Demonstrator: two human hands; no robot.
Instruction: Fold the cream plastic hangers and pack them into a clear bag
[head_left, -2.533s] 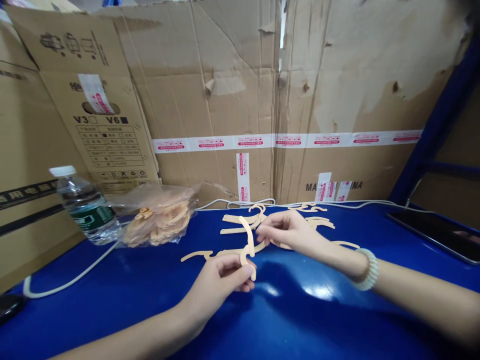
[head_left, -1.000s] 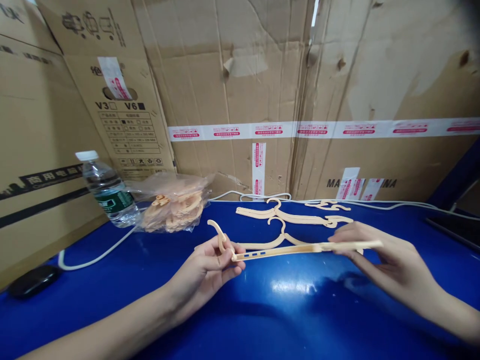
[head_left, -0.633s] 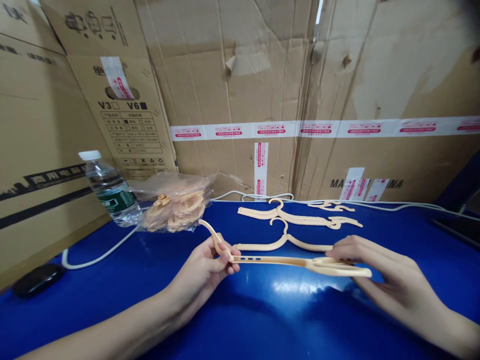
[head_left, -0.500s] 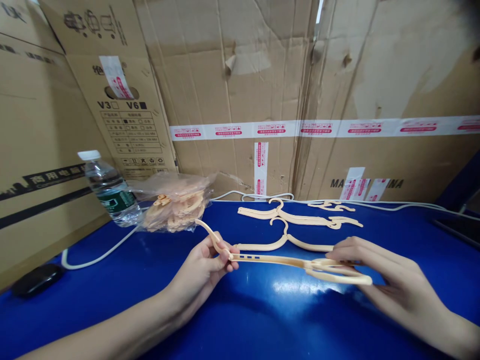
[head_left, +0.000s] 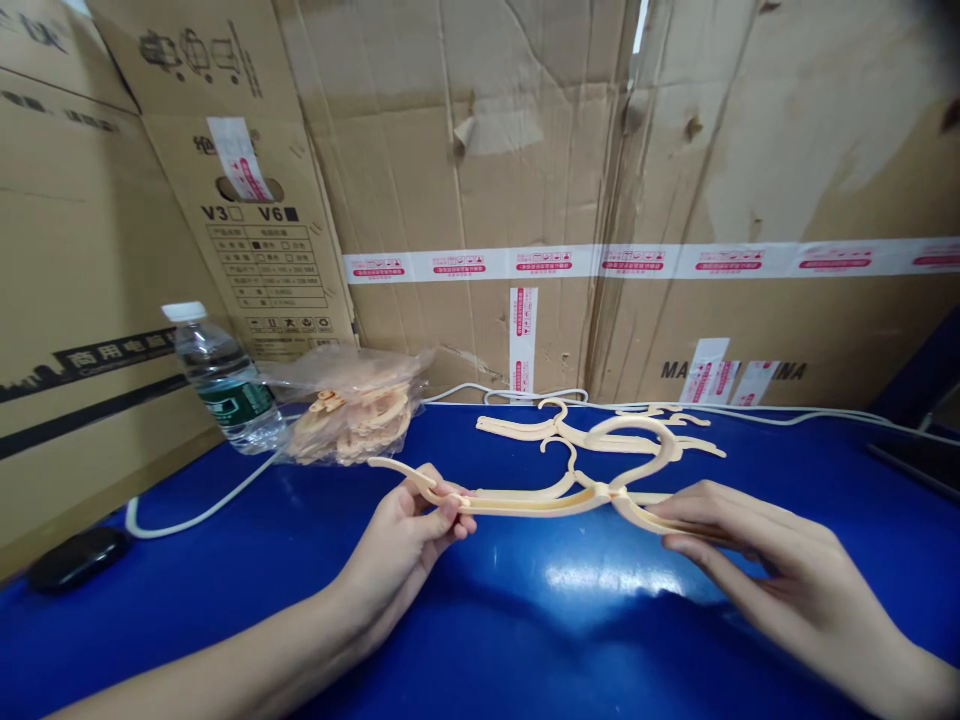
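Note:
I hold a cream plastic hanger point(head_left: 525, 500) just above the blue table point(head_left: 480, 640). My left hand point(head_left: 409, 545) pinches its left arm end, fingers closed. My right hand point(head_left: 750, 550) grips its right arm, fingers closed around it. The hanger's hook point(head_left: 637, 440) stands up in the middle. Behind it, finished cream hangers point(head_left: 600, 440) lie flat on the table.
A clear bag of cream hanger parts point(head_left: 352, 410) and a water bottle point(head_left: 225, 380) sit at the left. A white cable point(head_left: 195, 510) runs along the table's back. A black object point(head_left: 71, 558) lies far left. Cardboard boxes point(head_left: 480, 200) wall the back. A dark tablet point(head_left: 915, 455) lies at the right.
The straight strip between my hands now looks like a hanger: its hook has swung up in the middle, and the left arm end lies flatter. Earlier, both hands spread apart.

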